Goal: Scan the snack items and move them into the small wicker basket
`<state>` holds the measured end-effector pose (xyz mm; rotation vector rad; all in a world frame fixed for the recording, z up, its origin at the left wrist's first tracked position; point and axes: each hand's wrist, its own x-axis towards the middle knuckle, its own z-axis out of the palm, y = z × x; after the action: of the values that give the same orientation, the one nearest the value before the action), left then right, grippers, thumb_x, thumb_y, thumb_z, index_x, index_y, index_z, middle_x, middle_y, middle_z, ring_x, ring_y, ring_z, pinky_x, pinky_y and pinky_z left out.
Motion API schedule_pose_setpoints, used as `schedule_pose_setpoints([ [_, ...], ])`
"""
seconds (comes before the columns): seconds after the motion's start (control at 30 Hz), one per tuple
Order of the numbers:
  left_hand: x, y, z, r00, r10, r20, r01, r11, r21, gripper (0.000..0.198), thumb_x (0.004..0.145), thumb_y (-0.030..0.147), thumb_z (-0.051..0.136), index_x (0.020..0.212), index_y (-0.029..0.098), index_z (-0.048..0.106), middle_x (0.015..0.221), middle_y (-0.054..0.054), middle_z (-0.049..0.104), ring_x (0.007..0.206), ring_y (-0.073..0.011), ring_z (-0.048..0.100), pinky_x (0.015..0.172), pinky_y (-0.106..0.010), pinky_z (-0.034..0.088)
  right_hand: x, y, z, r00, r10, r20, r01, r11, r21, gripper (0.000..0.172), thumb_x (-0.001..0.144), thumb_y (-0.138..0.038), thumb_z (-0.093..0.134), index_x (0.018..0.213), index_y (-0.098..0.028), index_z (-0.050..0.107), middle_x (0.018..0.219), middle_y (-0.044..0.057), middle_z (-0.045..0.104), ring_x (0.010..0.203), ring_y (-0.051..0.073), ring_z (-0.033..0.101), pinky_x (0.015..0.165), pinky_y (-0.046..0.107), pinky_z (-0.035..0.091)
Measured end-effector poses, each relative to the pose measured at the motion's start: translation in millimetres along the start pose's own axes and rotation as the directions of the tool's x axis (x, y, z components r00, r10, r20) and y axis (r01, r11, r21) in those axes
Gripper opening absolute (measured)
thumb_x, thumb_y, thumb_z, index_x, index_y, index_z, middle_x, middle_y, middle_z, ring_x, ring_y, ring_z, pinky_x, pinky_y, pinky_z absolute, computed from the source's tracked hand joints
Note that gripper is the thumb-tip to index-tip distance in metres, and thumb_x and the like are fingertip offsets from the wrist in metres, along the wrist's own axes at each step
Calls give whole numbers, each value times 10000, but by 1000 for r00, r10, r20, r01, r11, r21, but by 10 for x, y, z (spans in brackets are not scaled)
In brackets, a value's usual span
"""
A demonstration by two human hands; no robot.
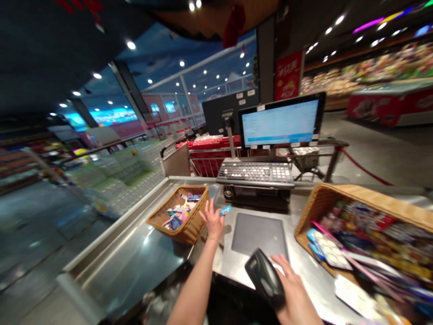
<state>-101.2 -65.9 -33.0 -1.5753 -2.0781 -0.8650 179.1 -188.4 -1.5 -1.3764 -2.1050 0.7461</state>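
Baskets (195, 225), two; one scanner (265, 276) clamped in right grip (295, 289), one packet (226, 211) pinched in left grip (214, 223).

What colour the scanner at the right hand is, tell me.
The scanner is black; the head view shows it best.

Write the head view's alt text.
A right hand grips a black scanner at a metal counter; the left hand, a small blue item at its thumb, is beside a wicker basket. Beyond are a keyboard and lit monitor; a larger basket stands right.
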Motion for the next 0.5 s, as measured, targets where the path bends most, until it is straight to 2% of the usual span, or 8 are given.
schedule_pose_setpoints([
  [0.17,25,-44,-61,999,-3,-38,4,1000,15,152,791,147,607,892,230,685,1532,-119,451,1475,-345,301,1165,-735,103,16,100,100,997,-79,5,79,987,-139,557,660,-184,507,1187,-160,684,1485,163,548,1437,369,407,1140,557,428],
  [0.23,31,-75,-71,999,6,-53,-4,1000,27,155,793,142,607,897,225,688,1529,-123,456,1471,-348,310,1166,-737,87,25,97,111,996,-88,6,87,981,-171,554,661,-189,507,1185,-174,688,1480,159,553,1434,371,408,1129,568,440],
  [0.37,46,-150,-76,995,30,-91,-24,998,57,141,794,156,632,902,219,697,1514,-129,475,1466,-358,317,1162,-742,74,51,58,81,995,-102,4,101,979,-178,562,665,-209,543,1211,-228,676,1477,155,559,1432,372,414,1107,550,467],
  [0.5,76,-206,-87,992,29,-124,-20,997,76,125,775,161,668,877,223,701,1502,-124,493,1452,-355,345,1167,-727,120,79,59,62,989,-131,66,141,974,-176,617,664,-169,540,1274,-173,635,1492,194,531,1436,400,400,1090,580,469],
])
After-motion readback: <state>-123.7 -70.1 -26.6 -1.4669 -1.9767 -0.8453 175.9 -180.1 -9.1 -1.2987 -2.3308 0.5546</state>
